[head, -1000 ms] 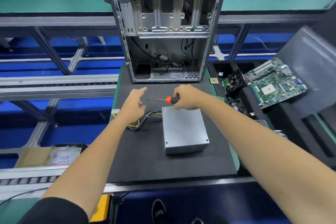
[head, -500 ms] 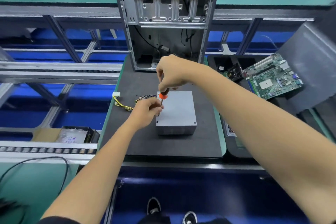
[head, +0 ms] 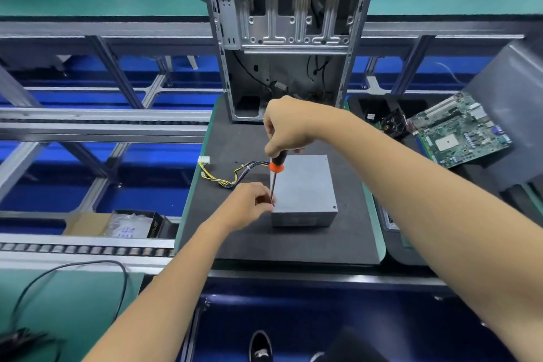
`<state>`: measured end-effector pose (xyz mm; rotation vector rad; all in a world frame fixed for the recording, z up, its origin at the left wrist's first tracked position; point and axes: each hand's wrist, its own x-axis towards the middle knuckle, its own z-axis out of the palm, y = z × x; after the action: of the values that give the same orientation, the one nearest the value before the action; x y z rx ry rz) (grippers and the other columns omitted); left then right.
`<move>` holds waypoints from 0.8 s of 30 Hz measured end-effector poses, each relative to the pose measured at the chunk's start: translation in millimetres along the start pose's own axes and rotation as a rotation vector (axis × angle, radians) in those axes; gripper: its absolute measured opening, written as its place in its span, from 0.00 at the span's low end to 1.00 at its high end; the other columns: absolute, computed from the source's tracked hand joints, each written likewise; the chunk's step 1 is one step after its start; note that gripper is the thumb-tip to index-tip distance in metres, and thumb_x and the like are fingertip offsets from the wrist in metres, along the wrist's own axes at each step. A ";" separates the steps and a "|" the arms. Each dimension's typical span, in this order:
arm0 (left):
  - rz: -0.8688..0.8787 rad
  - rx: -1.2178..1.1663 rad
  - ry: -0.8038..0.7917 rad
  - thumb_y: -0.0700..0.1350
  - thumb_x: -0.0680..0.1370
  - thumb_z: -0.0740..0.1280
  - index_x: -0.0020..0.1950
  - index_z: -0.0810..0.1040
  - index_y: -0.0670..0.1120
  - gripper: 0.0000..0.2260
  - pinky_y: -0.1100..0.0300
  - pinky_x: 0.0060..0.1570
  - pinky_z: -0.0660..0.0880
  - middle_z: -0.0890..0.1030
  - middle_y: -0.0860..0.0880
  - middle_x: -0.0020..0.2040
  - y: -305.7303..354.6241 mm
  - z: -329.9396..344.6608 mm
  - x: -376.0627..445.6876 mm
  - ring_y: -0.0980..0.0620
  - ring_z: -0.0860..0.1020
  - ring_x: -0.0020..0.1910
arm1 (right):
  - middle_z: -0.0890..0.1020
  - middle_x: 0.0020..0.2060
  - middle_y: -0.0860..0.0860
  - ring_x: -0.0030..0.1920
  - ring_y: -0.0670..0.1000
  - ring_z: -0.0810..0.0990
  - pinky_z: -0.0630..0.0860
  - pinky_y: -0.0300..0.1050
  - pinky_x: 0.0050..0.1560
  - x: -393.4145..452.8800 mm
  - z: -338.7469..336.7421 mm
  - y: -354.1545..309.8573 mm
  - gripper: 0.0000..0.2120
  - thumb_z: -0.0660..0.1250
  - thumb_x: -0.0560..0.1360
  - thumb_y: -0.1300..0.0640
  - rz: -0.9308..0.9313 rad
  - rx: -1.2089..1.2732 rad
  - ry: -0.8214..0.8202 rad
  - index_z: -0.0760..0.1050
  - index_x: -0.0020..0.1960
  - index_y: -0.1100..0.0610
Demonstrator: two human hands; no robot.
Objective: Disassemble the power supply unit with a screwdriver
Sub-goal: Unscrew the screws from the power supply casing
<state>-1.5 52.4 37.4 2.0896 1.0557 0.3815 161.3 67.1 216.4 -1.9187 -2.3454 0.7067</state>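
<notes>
- Lower left of frame: cardboard box (head: 88,223) with plastic bags, beside the conveyor rollers.
- Centre-left: yellow/black cable bundle (head: 232,175) on black foam mat (head: 293,244).
- Centre: left hand (head: 248,206), fingers curled, pinching the shaft tip of screwdriver (head: 274,178) at the near-left top corner of the grey power supply unit (head: 305,185).
- Above it: right hand (head: 286,126) wrapped round the handle, screwdriver near upright.
- Top centre: open PC case (head: 282,38).
- Right: motherboard (head: 458,132) in tray.
</notes>
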 end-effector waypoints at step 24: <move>0.005 0.075 -0.080 0.45 0.71 0.71 0.37 0.80 0.54 0.05 0.74 0.37 0.69 0.79 0.62 0.37 1.5 -6.3 7.9 0.64 0.77 0.40 | 0.70 0.11 0.46 0.19 0.50 0.77 0.69 0.35 0.23 -5.9 11.8 -19.8 0.12 0.68 0.67 0.59 0.031 -0.150 -0.006 0.68 0.30 0.60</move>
<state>0.7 61.1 42.3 2.1558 1.0327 0.2618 140.8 55.1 214.4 -2.0172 -2.4426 0.5533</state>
